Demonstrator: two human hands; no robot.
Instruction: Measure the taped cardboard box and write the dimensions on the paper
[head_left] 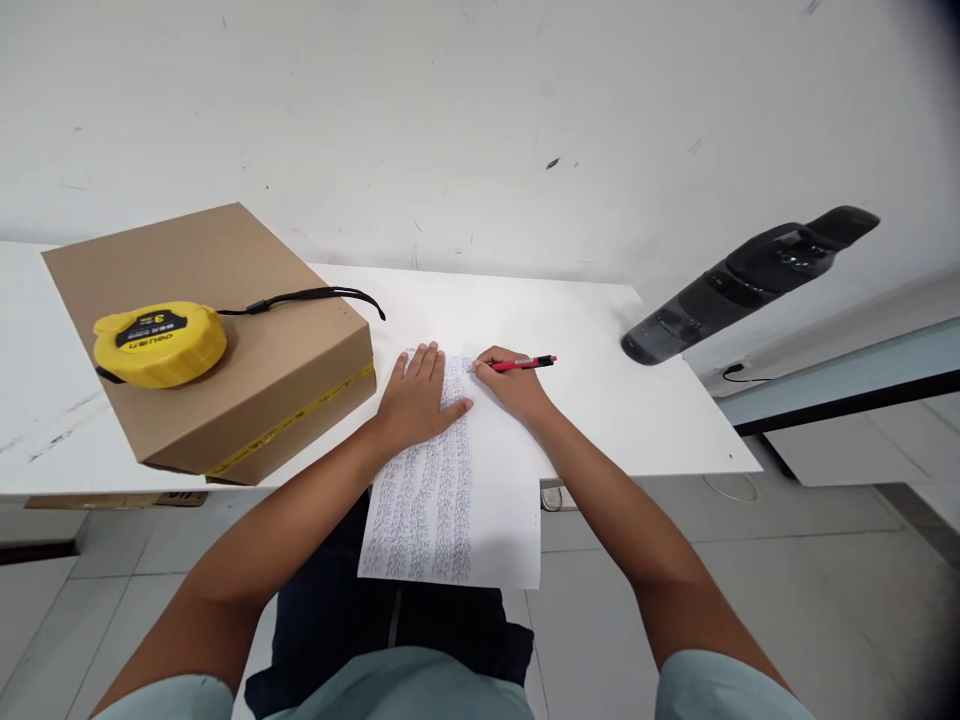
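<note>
A sheet of paper extends over the front edge of the white table, its left part filled with columns of small handwriting and its right part blank. My left hand lies flat on the written part with the fingers extended. Closed around a red and black pen, my right hand rests near the top of the sheet. The pen's tip points left, close to the top of the rightmost written column. Its back end sticks out to the right past my knuckles.
A cardboard box with yellow tape stands on the left of the table. On it lies a yellow tape measure with a black wrist strap. A dark handheld vacuum cleaner stands at the right. The wall closes off the back.
</note>
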